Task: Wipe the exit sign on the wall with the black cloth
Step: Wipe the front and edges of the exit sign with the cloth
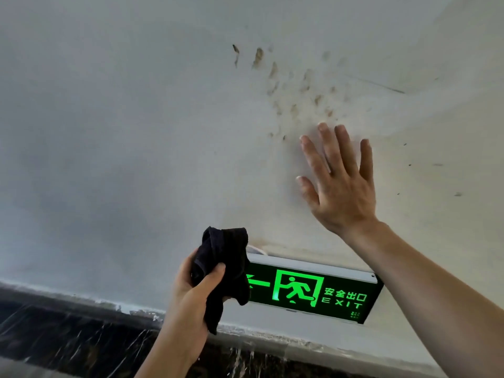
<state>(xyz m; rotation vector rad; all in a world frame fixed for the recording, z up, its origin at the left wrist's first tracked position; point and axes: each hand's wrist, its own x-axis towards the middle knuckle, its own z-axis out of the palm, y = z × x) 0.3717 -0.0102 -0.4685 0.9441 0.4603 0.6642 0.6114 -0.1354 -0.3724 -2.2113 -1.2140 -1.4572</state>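
A glowing green exit sign (313,291) with a running figure, an arrow and the word EXIT is mounted low on the white wall (136,132), in a pale frame. My left hand (195,289) is shut on a bunched black cloth (226,271), held at the sign's left end and covering its edge. My right hand (341,184) lies flat on the wall above the sign, fingers spread, holding nothing.
Brown smudges (294,91) mark the wall above my right hand, with small dark specks to the right. A dark marbled skirting band (68,339) runs below the wall, wrapped in clear film along its upper edge.
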